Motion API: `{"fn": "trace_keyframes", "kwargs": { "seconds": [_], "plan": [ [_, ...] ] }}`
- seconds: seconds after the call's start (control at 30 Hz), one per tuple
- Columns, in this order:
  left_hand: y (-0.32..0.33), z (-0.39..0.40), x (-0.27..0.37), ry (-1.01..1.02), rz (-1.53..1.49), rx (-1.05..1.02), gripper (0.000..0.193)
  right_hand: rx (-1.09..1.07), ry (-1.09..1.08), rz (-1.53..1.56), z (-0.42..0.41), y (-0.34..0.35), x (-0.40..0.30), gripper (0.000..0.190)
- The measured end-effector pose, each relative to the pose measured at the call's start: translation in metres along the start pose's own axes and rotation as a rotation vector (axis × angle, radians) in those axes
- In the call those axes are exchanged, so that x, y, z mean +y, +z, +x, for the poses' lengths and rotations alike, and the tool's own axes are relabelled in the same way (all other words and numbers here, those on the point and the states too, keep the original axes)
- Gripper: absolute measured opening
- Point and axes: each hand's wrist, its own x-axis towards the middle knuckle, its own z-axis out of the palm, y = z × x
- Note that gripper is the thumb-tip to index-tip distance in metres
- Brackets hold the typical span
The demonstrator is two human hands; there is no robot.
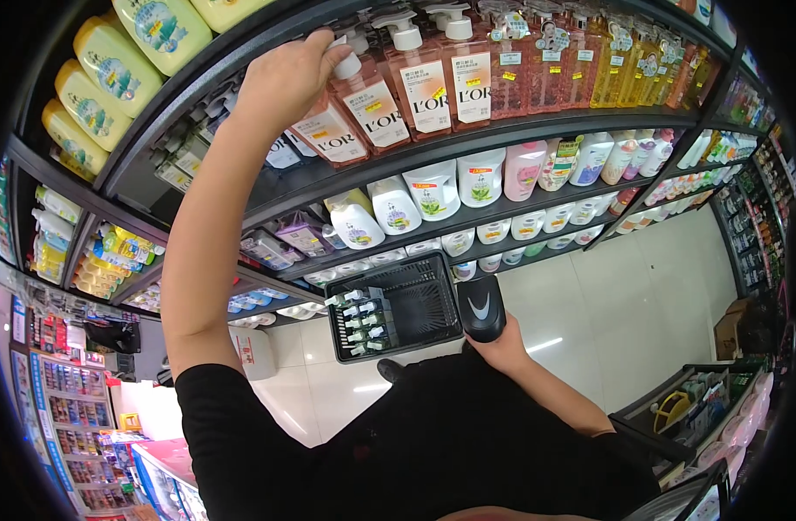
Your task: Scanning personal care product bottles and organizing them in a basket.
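Observation:
My left hand (284, 81) is raised to the upper shelf, its fingers curled at the white pump head (347, 64) of a pink pump bottle (375, 112). Left of it, another pink pump bottle (332, 133) stands with its top hidden behind my hand. More bottles of the same kind (424, 98) line the shelf edge to the right. Lower down, my right hand (502, 348) grips a black handheld barcode scanner (481, 309), its head pointing toward the shelves. Beside the scanner is a black plastic basket (427, 306); several small pump bottles (365, 322) stand at its left end.
Black shelving (534, 127) curves across the front, with white lotion bottles (430, 189) below and yellow bottles (118, 71) at upper left. A white bin (253, 352) stands left of the basket. Behind on the right is a display rack (678, 410). The floor (606, 293) is pale tile.

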Motion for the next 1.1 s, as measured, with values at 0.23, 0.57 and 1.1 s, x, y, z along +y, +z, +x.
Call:
{"fn": "trace_keyframes", "kwargs": {
  "seconds": [0.23, 0.57, 1.1],
  "plan": [
    [-0.029, -0.031, 0.017, 0.194, 0.037, 0.19, 0.036, 0.071, 0.134, -0.045, 0.008, 0.01, -0.005, 0.037],
    [0.005, -0.149, 0.049, 0.237, -0.403, -0.214, 0.029, 0.05, 0.066, -0.043, 0.023, 0.015, 0.013, 0.032],
    [0.323, -0.412, 0.165, 0.005, -0.646, -0.646, 0.031, 0.096, 0.282, -0.353, 0.013, 0.003, 0.02, 0.029]
  ]
}}
